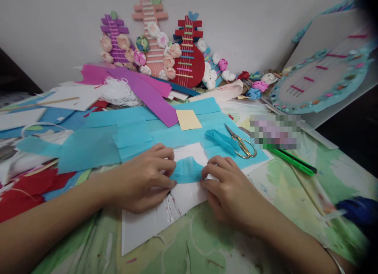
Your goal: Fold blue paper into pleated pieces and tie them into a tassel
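Note:
A small piece of blue crepe paper (189, 169) is stretched between my two hands, above a white sheet (141, 230). My left hand (144, 177) pinches its left edge between thumb and fingers. At the opposite edge, my right hand (223, 185) grips the paper with bent fingers. The paper's middle bulges upward a little. Gold-handled scissors (243, 146) lie partly open beyond my right hand, beside a folded blue paper strip (221, 142). Larger blue paper sheets (132, 132) spread out behind my hands.
Paper lutes with crepe flowers, one red (189, 65), lean on the wall. A green utility knife (295, 161) lies to the right. White string (119, 92), a purple strip (144, 92) and a yellow square (189, 120) lie behind; red paper (29, 191) is at left.

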Tool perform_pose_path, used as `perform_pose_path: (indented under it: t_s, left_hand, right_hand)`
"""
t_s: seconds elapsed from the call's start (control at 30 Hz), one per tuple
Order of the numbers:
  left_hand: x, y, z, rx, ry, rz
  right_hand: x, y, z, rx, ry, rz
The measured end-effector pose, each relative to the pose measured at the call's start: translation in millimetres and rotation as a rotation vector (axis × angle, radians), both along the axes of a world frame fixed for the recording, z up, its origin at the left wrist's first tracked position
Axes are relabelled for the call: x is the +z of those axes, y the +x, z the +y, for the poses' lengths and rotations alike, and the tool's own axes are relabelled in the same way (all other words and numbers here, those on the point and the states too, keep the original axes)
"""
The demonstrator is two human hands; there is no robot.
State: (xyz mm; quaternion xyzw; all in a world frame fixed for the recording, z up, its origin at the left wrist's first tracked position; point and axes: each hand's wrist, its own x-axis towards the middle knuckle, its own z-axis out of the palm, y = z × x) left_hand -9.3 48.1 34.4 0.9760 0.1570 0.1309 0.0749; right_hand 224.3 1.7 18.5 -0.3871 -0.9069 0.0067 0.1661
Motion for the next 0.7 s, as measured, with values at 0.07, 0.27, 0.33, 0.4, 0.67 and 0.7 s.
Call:
perform_pose_path:
  t_s: [0.07, 0.27, 0.33, 0.4, 0.67, 0.7]
  left_hand:
    - [1.4, -2, 2, -0.01, -0.018, -0.001]
    - [5.5, -8, 3, 0.006, -0.091, 0.001]
    - [6.6, -7, 3, -0.005, -0.126, -0.032]
    - [5.7, -6, 4, -0.01, -0.179, -0.096]
    - [-20.1, -5, 20, 0.033, -0.025, -0.195]
    - [-22.0, -5, 21, 0.028, -0.01, -0.169]
  right_hand:
    - [-0.4, 0, 0, 0.001, -0.003, 0.002]
    - [1.9, 0, 1, -0.021, -0.028, -0.018]
    - [2.3, 1, 1, -0.03, -0.04, -0.037]
    - [1.6, 1, 2, -0.042, -0.043, -0.057]
    - [-6.7, 1, 10, -0.107, 0.004, -0.076]
    - [-7.4, 2, 11, -0.132, 0.005, -0.079]
